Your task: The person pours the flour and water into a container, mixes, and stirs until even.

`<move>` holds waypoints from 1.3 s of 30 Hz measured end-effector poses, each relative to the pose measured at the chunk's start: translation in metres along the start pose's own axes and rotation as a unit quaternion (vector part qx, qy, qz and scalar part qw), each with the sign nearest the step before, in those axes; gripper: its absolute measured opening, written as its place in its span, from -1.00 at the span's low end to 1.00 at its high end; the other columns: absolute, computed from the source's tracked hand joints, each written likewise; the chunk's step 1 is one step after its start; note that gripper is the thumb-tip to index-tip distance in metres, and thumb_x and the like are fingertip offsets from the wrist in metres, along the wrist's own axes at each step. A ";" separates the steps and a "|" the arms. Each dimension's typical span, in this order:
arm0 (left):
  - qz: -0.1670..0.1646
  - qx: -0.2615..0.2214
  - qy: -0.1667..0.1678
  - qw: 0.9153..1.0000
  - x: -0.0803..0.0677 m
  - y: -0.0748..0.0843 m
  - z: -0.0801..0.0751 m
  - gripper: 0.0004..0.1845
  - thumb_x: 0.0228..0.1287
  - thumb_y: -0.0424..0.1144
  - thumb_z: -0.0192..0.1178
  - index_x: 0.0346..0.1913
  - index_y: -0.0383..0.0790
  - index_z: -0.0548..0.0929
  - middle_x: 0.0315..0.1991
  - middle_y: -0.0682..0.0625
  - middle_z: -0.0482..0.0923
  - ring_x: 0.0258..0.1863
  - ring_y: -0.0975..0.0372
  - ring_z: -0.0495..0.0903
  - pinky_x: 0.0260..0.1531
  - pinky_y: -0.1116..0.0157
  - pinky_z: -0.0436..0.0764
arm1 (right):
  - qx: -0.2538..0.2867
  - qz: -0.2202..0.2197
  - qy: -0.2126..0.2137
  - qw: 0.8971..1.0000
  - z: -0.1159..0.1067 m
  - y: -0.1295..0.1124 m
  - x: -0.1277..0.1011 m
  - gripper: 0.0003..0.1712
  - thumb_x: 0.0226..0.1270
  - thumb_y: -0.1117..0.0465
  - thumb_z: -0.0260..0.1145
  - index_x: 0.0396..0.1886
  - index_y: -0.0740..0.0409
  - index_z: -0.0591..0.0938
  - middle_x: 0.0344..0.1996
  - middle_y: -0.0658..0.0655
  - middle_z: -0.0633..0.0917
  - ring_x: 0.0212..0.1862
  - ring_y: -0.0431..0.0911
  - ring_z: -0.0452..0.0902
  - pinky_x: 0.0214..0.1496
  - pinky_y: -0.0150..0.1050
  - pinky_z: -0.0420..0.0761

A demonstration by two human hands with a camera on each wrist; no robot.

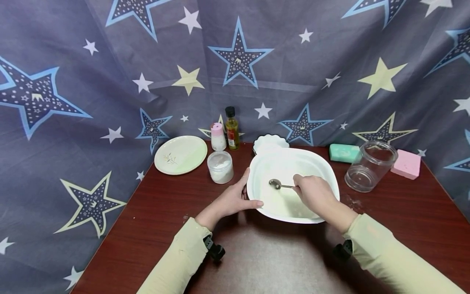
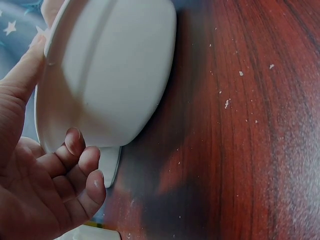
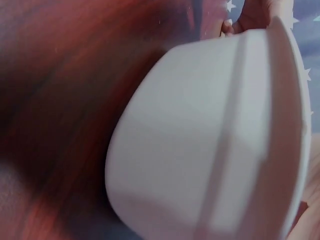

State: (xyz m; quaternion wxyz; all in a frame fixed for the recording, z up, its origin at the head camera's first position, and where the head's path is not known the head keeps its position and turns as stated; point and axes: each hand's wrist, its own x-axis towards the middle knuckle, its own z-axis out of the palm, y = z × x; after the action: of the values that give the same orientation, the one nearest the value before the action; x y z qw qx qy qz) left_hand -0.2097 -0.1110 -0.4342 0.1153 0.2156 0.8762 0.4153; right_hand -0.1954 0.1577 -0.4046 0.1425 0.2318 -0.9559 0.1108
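A white oval basin (image 1: 257, 171) stands on the table, with a pale whitish substance across its bottom. My left hand (image 1: 235, 196) holds the basin's left side, thumb over the rim and the other fingers against the outside. In the left wrist view, that hand's fingers (image 2: 75, 145) bend below the rim. My right hand (image 1: 315, 194) reaches over the basin and grips a metal spoon (image 1: 275, 184) by its handle, the spoon's bowl pointing left inside the basin. The right wrist view shows mostly the basin's outer wall (image 3: 185, 135).
Behind the basin is a scalloped white dish (image 1: 271, 141). To the left are a plate (image 1: 181, 155), an open jar of white powder (image 1: 220, 167), a pink-capped shaker (image 1: 218, 136) and an oil bottle (image 1: 232, 128). A clear jar (image 1: 371, 167) stands right, between green (image 1: 344, 153) and pink (image 1: 406, 164) sponges.
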 end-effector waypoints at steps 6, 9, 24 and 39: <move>0.003 -0.001 0.001 1.000 0.000 0.001 0.000 0.23 0.06 0.09 0.45 0.58 -0.11 -0.20 -0.13 -0.07 0.54 -0.28 0.23 0.48 -0.13 0.31 0.45 | -0.006 0.022 0.005 1.000 -0.006 0.017 0.000 -0.65 0.11 0.36 0.44 -0.62 0.08 0.41 -0.74 0.04 0.48 -0.65 0.00 0.40 -0.61 -0.06 0.37; 0.003 -0.002 0.000 1.000 0.000 0.001 0.000 0.23 0.06 0.09 0.45 0.58 -0.11 -0.20 0.01 -0.11 0.53 -0.25 0.23 0.48 -0.11 0.30 0.45 | -0.005 0.036 0.001 0.999 -0.010 0.025 -0.002 -0.66 0.12 0.36 0.43 -0.62 0.06 0.42 -0.74 0.04 0.47 -0.65 0.02 0.40 -0.63 -0.05 0.34; 0.000 -0.008 -0.005 1.000 0.000 0.000 0.000 0.23 0.07 0.10 0.44 0.57 -0.09 -0.22 0.11 -0.13 0.50 -0.22 0.23 0.48 -0.12 0.31 0.45 | -0.026 0.014 -0.015 0.999 -0.039 0.048 -0.020 -0.65 0.05 0.47 0.32 -0.65 0.00 0.42 -0.75 -0.06 0.36 -0.64 -0.07 0.26 -0.60 -0.15 0.28; -0.004 -0.010 -0.006 1.000 0.000 0.000 0.000 0.23 0.07 0.11 0.44 0.57 -0.05 -0.23 0.16 -0.15 0.48 -0.22 0.22 0.47 -0.10 0.30 0.45 | 0.024 -0.014 -0.117 0.993 -0.065 0.046 -0.032 -0.66 0.05 0.36 0.47 -0.62 -0.08 0.50 -0.72 -0.15 0.43 -0.61 -0.19 0.27 -0.53 -0.24 0.31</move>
State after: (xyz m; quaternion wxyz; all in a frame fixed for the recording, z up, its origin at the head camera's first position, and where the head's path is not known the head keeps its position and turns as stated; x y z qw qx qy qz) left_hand -0.2096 -0.1116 -0.4343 0.1242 0.2130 0.8723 0.4222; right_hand -0.1755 0.2290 -0.3611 0.0259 0.2597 -0.9597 0.1039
